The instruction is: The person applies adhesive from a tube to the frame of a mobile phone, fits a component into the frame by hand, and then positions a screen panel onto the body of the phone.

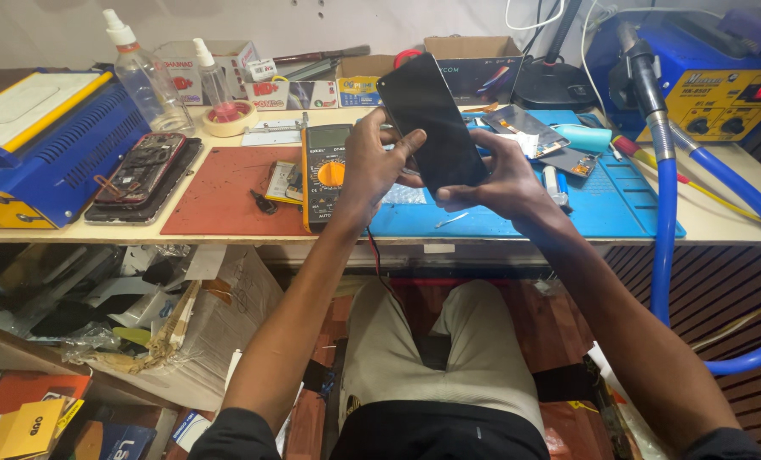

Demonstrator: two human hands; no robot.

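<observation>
Both my hands hold a black smartphone [432,119] tilted upright above the front of the workbench, its dark screen facing me. My left hand [370,166] grips its left edge, with the thumb on the glass. My right hand [495,175] supports the lower right edge from behind. Below the phone lies a blue work mat [619,204]. A yellow-and-black multimeter [325,170] rests just left of my left hand.
A red mat [219,192] lies left of the multimeter, with an opened phone [142,170] beside it. A blue-and-yellow machine [40,140] stands far left. Two squeeze bottles [150,81], small boxes [474,64], a blue rework station [721,77] and its hose [666,213] ring the bench.
</observation>
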